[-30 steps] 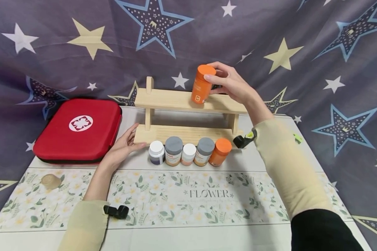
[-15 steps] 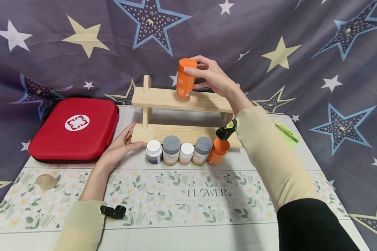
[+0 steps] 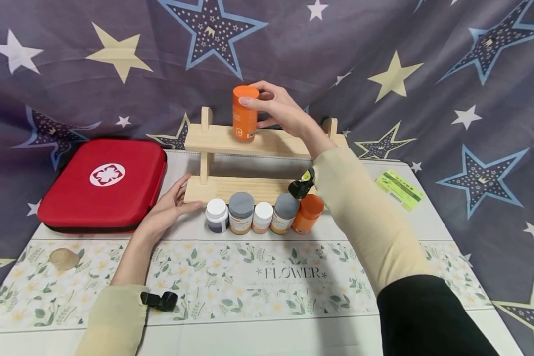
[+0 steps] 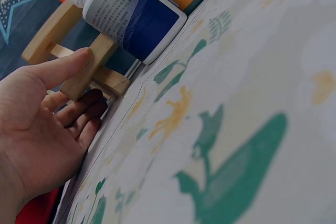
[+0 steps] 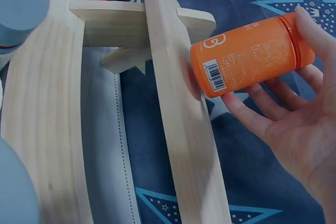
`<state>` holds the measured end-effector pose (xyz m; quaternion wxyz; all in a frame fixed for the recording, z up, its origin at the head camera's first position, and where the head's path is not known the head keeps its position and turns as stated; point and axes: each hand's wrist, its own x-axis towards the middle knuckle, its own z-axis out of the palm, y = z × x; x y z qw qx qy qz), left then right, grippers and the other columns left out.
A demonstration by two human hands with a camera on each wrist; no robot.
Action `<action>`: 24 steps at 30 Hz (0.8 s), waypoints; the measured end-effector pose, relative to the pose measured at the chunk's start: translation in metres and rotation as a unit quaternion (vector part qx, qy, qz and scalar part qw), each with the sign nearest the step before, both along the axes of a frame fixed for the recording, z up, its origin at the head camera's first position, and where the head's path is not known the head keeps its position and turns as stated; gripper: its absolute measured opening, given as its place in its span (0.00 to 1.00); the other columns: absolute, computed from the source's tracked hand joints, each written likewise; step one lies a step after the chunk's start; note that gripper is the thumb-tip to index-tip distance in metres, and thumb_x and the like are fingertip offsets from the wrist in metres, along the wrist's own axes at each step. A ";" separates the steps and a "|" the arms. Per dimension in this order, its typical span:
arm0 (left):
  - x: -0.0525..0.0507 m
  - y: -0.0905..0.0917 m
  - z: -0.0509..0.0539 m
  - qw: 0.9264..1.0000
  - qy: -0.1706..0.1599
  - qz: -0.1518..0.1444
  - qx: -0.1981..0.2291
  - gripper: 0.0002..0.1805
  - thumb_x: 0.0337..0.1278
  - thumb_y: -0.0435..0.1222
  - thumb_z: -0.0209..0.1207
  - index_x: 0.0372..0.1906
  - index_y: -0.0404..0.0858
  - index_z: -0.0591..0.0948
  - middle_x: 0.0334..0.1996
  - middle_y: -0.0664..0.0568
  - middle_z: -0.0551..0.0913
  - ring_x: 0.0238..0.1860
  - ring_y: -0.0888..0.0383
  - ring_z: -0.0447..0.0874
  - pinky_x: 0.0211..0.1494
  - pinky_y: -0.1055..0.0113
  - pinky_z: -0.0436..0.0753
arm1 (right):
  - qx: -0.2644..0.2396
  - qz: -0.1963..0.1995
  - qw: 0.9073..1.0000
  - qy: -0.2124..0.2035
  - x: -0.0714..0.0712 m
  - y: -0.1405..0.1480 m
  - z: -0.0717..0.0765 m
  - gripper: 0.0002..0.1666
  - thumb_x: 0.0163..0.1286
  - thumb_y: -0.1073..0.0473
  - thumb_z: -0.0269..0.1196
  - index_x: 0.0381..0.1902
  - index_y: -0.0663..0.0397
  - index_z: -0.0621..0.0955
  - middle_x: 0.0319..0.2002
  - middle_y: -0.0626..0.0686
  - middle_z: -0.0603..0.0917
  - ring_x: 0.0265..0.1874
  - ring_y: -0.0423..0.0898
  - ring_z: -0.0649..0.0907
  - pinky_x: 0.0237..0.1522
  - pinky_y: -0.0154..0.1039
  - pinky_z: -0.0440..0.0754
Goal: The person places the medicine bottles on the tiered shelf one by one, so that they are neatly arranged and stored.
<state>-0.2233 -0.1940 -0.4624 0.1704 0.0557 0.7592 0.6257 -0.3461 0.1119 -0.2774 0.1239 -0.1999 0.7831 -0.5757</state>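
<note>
My right hand (image 3: pixel 281 110) holds an orange pill bottle (image 3: pixel 244 118) by its lid and upper side, thumb in front. The bottle is upright over the left part of the upper board of a two-tier wooden shelf (image 3: pixel 289 143). In the right wrist view, the base of the orange bottle (image 5: pixel 244 53) is at the board; whether it touches, I cannot tell. My left hand (image 3: pixel 162 212) grips the left end of the lower board. In the left wrist view, the thumb of the left hand (image 4: pixel 47 114) lies on the wood and the fingers curl beneath.
Before the lower board stand a white bottle (image 3: pixel 217 216), grey-lidded bottles (image 3: pixel 241 213), a small white-lidded bottle (image 3: pixel 262 217) and another orange bottle (image 3: pixel 308 214). A red first-aid case (image 3: pixel 102 185) lies left, a beige lump (image 3: pixel 64 258) before it, a green-yellow card (image 3: pixel 399 190) right.
My right hand has carried the orange bottle leftward along the upper board. The card at the right has come out from behind the right sleeve. My left hand keeps its grip on the shelf.
</note>
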 end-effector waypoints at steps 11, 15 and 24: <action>0.004 0.000 0.000 1.000 0.000 0.001 0.011 0.56 0.66 0.39 0.66 0.85 0.52 0.40 0.82 0.46 0.54 0.81 0.50 0.53 0.73 0.69 0.64 | -0.012 -0.008 1.000 -0.019 0.000 -0.009 -0.009 0.27 0.70 0.47 0.66 0.63 0.45 0.76 0.58 0.54 0.81 0.58 0.51 0.84 0.56 0.56 0.86; 0.004 0.000 0.001 1.000 -0.002 0.002 0.009 0.56 0.66 0.39 0.67 0.85 0.52 0.40 0.82 0.46 0.55 0.81 0.50 0.54 0.75 0.67 0.64 | -0.016 -0.008 1.000 -0.018 0.000 -0.012 -0.011 0.26 0.69 0.48 0.67 0.62 0.45 0.76 0.57 0.54 0.82 0.57 0.50 0.83 0.56 0.56 0.86; 0.004 0.000 0.002 1.000 -0.003 0.003 0.012 0.56 0.67 0.38 0.66 0.85 0.51 0.39 0.83 0.47 0.52 0.82 0.50 0.50 0.83 0.51 0.55 | -0.001 -0.017 1.000 -0.023 0.001 -0.017 -0.011 0.27 0.69 0.47 0.68 0.62 0.45 0.74 0.59 0.54 0.81 0.59 0.50 0.83 0.57 0.56 0.86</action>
